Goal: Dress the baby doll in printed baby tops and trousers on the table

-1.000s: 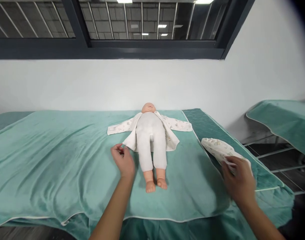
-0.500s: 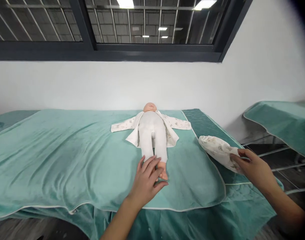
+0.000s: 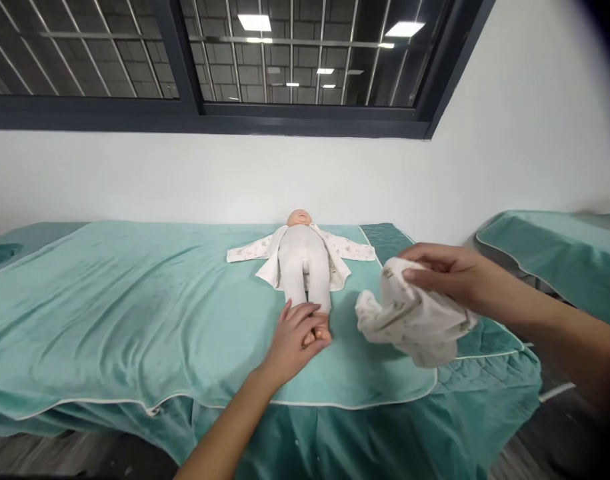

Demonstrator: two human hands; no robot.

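While the right hand [image 3: 447,273] grips the bunched baby garment [image 3: 409,323], not yet on | left hand [image 3: 295,333] loosely clasps feet of the doll [image 3: 305,263] | jacket [image 3: 347,250] open.

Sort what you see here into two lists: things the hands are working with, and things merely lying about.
In use:
pale plastic baby doll in a white bodysuit, left hand on its feet
open white printed jacket under it
crumpled white printed garment, gripped by the right hand

Lying about:
teal plush towel
quilted teal cover beneath
second teal-draped table, far right
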